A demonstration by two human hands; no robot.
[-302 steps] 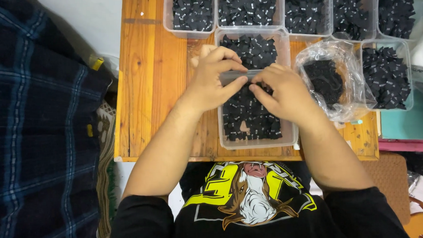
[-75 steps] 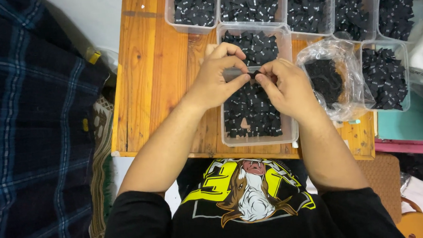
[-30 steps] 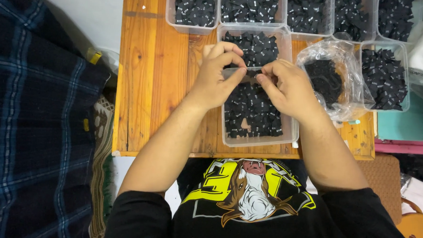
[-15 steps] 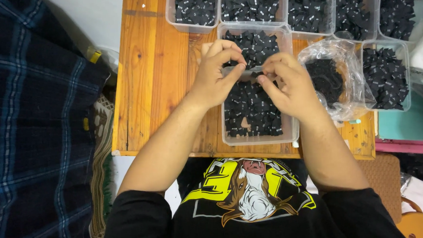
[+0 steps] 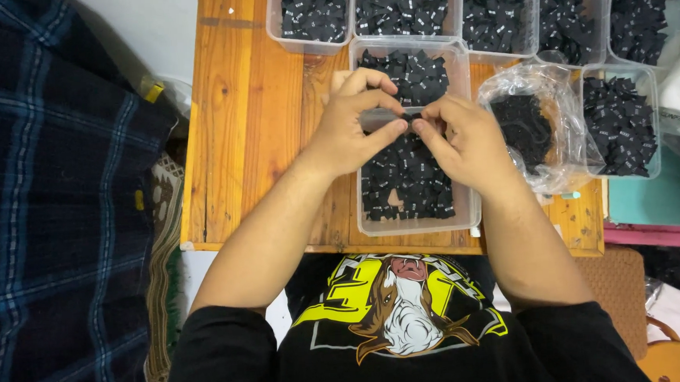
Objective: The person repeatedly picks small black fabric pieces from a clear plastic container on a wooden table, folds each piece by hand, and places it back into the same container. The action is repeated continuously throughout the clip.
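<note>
Both hands meet over the long clear tray (image 5: 469, 207) of small black tags, which sits on the wooden counter (image 5: 251, 126) at its near edge, in front of the person's chest. Left hand (image 5: 348, 128) and right hand (image 5: 469, 138) pinch a small stack of black tags (image 5: 387, 119) between them, just above the tray's far half. Left fingers (image 5: 369, 85) curl over the stack's top with the thumb under it, closed on the stack. Right fingers (image 5: 433, 109) are closed on the stack's right end, thumb pressed beneath.

Beyond the tray, along the counter's far edge, a row of clear bins (image 5: 273, 24) holds more black tags. Right of the tray lies a crumpled clear plastic bag (image 5: 564, 102) with black tags inside, and right of that another clear bin (image 5: 648, 78) of tags. Left of the counter hangs dark blue plaid cloth (image 5: 54, 214).
</note>
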